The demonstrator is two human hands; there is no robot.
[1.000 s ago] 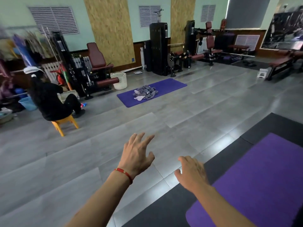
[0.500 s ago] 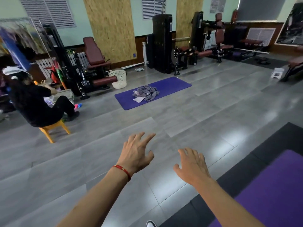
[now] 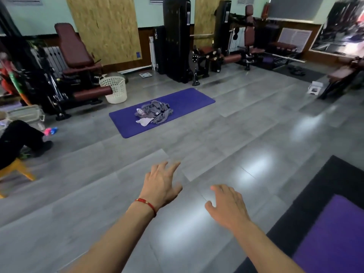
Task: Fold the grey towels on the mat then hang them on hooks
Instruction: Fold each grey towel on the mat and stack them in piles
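Grey towels: crumpled grey cloth towels [image 3: 155, 112] lying heaped near the middle of a flat purple foam mat [image 3: 189, 99] on the grey tiled floor [image 3: 246, 134], well apart from both hands.
Left hand [image 3: 160, 186]: reaching forward over the floor, fingers spread, grip released, grasping nothing; red cord bracelet [image 3: 146, 204] circling the wrist.
Right hand [image 3: 228, 206]: hovering beside the left, fingers relaxed, grip released, grasping nothing.
Surroundings: white lattice plastic basket [image 3: 114, 89] standing near the mat's far left corner.
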